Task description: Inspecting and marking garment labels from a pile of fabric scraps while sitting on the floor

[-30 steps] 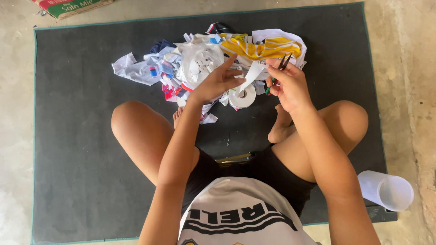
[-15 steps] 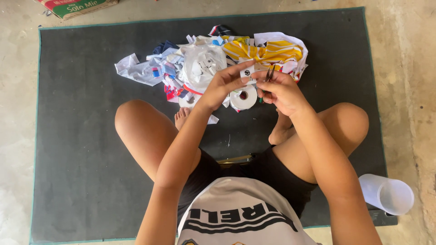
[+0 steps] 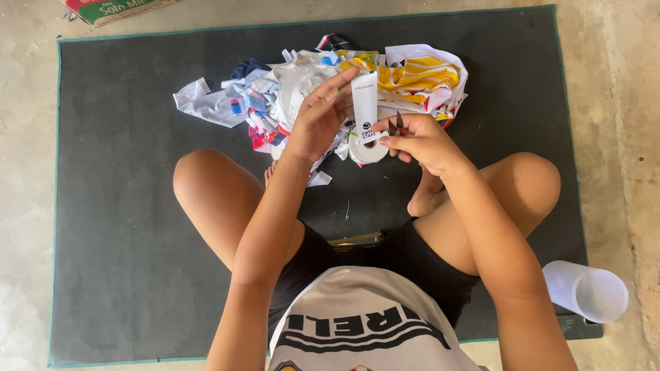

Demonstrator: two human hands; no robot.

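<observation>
Scissors meet the strip, right over the scrap pile!
Left hand pinches the white paper strip upright; right hand closed around small scissors beside it. Blades so near those fingertips could nick them.

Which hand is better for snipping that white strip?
Right, probably. The right hand already holds the small scissors, blades beside the white strip. The left hand is busy holding that strip up over the scrap pile.
</observation>
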